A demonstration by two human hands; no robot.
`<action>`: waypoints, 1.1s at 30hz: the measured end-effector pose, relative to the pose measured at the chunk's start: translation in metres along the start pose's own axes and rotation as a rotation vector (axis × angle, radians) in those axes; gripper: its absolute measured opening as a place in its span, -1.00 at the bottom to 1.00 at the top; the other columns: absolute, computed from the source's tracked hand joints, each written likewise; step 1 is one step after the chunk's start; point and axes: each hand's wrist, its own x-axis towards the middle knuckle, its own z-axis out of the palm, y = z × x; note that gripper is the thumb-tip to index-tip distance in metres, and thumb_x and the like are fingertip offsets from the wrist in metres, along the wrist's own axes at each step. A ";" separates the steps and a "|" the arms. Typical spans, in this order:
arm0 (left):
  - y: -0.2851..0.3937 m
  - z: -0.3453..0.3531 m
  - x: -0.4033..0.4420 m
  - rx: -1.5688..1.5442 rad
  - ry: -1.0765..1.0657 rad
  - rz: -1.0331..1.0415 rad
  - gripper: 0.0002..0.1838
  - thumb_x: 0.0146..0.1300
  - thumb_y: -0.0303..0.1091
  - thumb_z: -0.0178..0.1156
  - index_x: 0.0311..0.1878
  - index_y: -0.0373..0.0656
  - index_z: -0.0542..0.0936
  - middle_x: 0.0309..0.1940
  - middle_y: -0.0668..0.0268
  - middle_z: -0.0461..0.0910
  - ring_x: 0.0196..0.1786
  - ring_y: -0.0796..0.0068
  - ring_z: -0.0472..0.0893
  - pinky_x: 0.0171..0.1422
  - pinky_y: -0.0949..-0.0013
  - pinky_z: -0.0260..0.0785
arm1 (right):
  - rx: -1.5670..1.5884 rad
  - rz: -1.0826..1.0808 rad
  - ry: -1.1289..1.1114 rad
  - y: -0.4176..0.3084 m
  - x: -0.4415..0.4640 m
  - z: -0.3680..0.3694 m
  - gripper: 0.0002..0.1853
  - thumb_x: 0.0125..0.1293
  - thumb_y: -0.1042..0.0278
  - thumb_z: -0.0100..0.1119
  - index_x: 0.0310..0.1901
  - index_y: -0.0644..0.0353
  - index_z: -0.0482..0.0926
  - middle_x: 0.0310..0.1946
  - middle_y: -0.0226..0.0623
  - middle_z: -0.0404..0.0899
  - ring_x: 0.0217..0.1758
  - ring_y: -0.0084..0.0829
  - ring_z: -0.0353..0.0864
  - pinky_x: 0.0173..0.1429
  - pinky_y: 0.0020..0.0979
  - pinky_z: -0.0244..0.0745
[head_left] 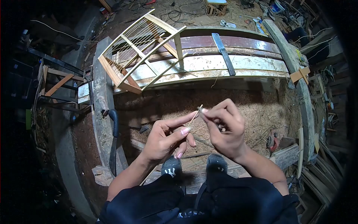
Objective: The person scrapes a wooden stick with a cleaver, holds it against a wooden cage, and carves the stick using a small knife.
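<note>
A thin bamboo stick (193, 118) slants between my two hands, above the shavings on the ground. My left hand (161, 140) pinches it between thumb and index finger, the other fingers curled below. The fingertips of my right hand (228, 128) close on its upper end; whether they also hold something small is hidden. Beyond my hands, a partly barred wooden cage frame (141, 53) rests tilted on the left of the plank bench (253, 64). A broad flat-bladed knife (223, 54) lies across the planks to its right.
A tool with a dark blue handle (114, 123) stands against the left beam (102, 108). Shavings (253, 112) cover the ground between bench and feet. A red-handled tool (274, 143) lies at the right, near stacked wood strips (317, 179). Pale wood pieces (300, 74) sit on the right beam.
</note>
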 end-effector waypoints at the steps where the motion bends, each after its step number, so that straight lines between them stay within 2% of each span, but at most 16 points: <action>1: 0.002 0.000 0.000 0.031 0.013 -0.029 -0.55 0.54 -0.46 0.09 0.45 -0.31 0.47 -0.36 0.10 0.72 -0.69 0.64 0.45 -0.60 0.58 0.28 | -0.034 0.023 0.019 0.001 0.001 -0.001 -0.77 0.16 0.74 0.40 -0.13 0.33 0.71 -0.29 -0.17 0.52 -0.41 -0.43 0.61 -0.38 -0.42 0.49; 3: 0.005 -0.001 0.001 0.063 0.026 -0.054 -0.55 0.54 -0.46 0.10 0.44 -0.30 0.47 -0.37 0.10 0.72 -0.69 0.66 0.43 -0.61 0.59 0.26 | 0.029 -0.069 -0.029 -0.005 -0.001 0.003 -0.79 0.15 0.75 0.38 -0.17 0.34 0.70 -0.31 -0.19 0.52 -0.43 -0.44 0.59 -0.41 -0.42 0.46; 5: 0.004 -0.005 0.002 0.112 0.050 -0.056 -0.56 0.54 -0.46 0.10 0.43 -0.31 0.48 -0.36 0.10 0.72 -0.71 0.72 0.39 -0.63 0.62 0.21 | 0.027 -0.050 -0.063 -0.005 -0.003 0.005 -0.80 0.15 0.75 0.38 -0.18 0.34 0.70 -0.31 -0.20 0.52 -0.42 -0.43 0.58 -0.41 -0.43 0.45; 7: 0.004 -0.005 0.001 0.064 0.036 -0.046 -0.56 0.54 -0.46 0.10 0.42 -0.31 0.49 -0.35 0.10 0.73 -0.72 0.73 0.38 -0.64 0.63 0.19 | -0.002 0.036 -0.015 0.000 0.000 0.002 -0.78 0.14 0.75 0.38 -0.16 0.34 0.70 -0.31 -0.20 0.52 -0.42 -0.43 0.58 -0.40 -0.42 0.45; 8: 0.004 -0.005 0.000 0.016 0.023 -0.034 -0.57 0.54 -0.46 0.10 0.42 -0.32 0.49 -0.35 0.10 0.73 -0.72 0.74 0.37 -0.65 0.64 0.17 | 0.000 0.013 0.035 0.002 0.003 0.001 -0.78 0.14 0.74 0.39 -0.17 0.34 0.70 -0.32 -0.20 0.51 -0.43 -0.44 0.58 -0.41 -0.41 0.44; 12: 0.003 -0.004 -0.001 0.103 0.056 -0.027 -0.58 0.54 -0.47 0.09 0.41 -0.32 0.50 -0.35 0.08 0.73 -0.72 0.74 0.37 -0.65 0.63 0.17 | 0.021 -0.037 -0.082 -0.008 -0.006 0.005 -0.81 0.16 0.73 0.41 -0.18 0.34 0.69 -0.33 -0.19 0.53 -0.43 -0.43 0.58 -0.41 -0.40 0.44; 15: 0.001 -0.005 -0.001 0.089 0.067 -0.034 -0.58 0.55 -0.46 0.08 0.41 -0.33 0.48 -0.35 0.07 0.73 -0.74 0.73 0.37 -0.65 0.63 0.17 | -0.016 0.041 0.025 0.000 0.002 0.001 -0.78 0.15 0.74 0.39 -0.15 0.34 0.70 -0.32 -0.18 0.53 -0.44 -0.44 0.57 -0.42 -0.40 0.44; 19: 0.001 -0.005 0.000 0.066 0.050 -0.032 -0.61 0.57 -0.44 0.07 0.38 -0.35 0.44 -0.35 0.04 0.73 -0.77 0.71 0.36 -0.67 0.62 0.16 | 0.082 -0.026 -0.103 -0.010 -0.008 0.007 -0.77 0.15 0.75 0.36 -0.15 0.33 0.70 -0.31 -0.18 0.50 -0.46 -0.44 0.54 -0.43 -0.40 0.43; 23: 0.004 0.001 -0.001 0.066 0.058 -0.028 -0.63 0.57 -0.44 0.06 0.35 -0.35 0.43 -0.35 0.03 0.73 -0.78 0.70 0.36 -0.69 0.62 0.14 | -0.016 0.053 0.008 0.002 -0.001 0.002 -0.77 0.14 0.74 0.37 -0.15 0.34 0.70 -0.31 -0.17 0.51 -0.44 -0.41 0.59 -0.44 -0.39 0.46; 25: 0.005 -0.002 -0.001 0.084 0.050 -0.022 -0.63 0.57 -0.44 0.06 0.35 -0.35 0.43 -0.35 0.03 0.73 -0.77 0.71 0.36 -0.69 0.62 0.14 | 0.035 -0.039 -0.056 -0.003 -0.008 0.006 -0.80 0.15 0.76 0.35 -0.18 0.35 0.69 -0.31 -0.17 0.51 -0.45 -0.41 0.60 -0.42 -0.40 0.48; 27: 0.003 -0.004 0.000 0.100 0.038 -0.023 -0.62 0.57 -0.44 0.06 0.36 -0.35 0.43 -0.35 0.04 0.74 -0.77 0.71 0.36 -0.68 0.62 0.14 | 0.034 -0.003 -0.121 -0.008 -0.009 0.005 -0.80 0.15 0.75 0.36 -0.18 0.35 0.69 -0.31 -0.17 0.52 -0.43 -0.41 0.61 -0.41 -0.40 0.49; 29: 0.000 -0.005 0.000 0.045 0.029 -0.016 -0.60 0.56 -0.44 0.07 0.39 -0.34 0.43 -0.35 0.05 0.74 -0.76 0.72 0.36 -0.68 0.63 0.15 | 0.027 0.080 -0.029 -0.002 -0.004 0.004 -0.77 0.13 0.75 0.37 -0.16 0.35 0.69 -0.31 -0.17 0.52 -0.43 -0.41 0.59 -0.41 -0.39 0.47; 31: 0.000 -0.003 -0.001 0.070 0.039 -0.027 -0.59 0.56 -0.44 0.07 0.40 -0.34 0.44 -0.35 0.07 0.74 -0.76 0.73 0.36 -0.67 0.64 0.15 | 0.008 0.043 -0.005 -0.001 -0.006 0.007 -0.76 0.13 0.75 0.37 -0.14 0.35 0.70 -0.31 -0.18 0.51 -0.42 -0.41 0.59 -0.42 -0.38 0.46; 33: 0.001 -0.004 -0.001 0.097 0.047 -0.042 -0.58 0.56 -0.44 0.07 0.42 -0.33 0.44 -0.35 0.08 0.74 -0.75 0.73 0.36 -0.66 0.64 0.15 | 0.059 -0.072 -0.098 -0.008 -0.010 0.009 -0.77 0.13 0.75 0.37 -0.15 0.35 0.69 -0.32 -0.18 0.51 -0.42 -0.41 0.58 -0.42 -0.39 0.45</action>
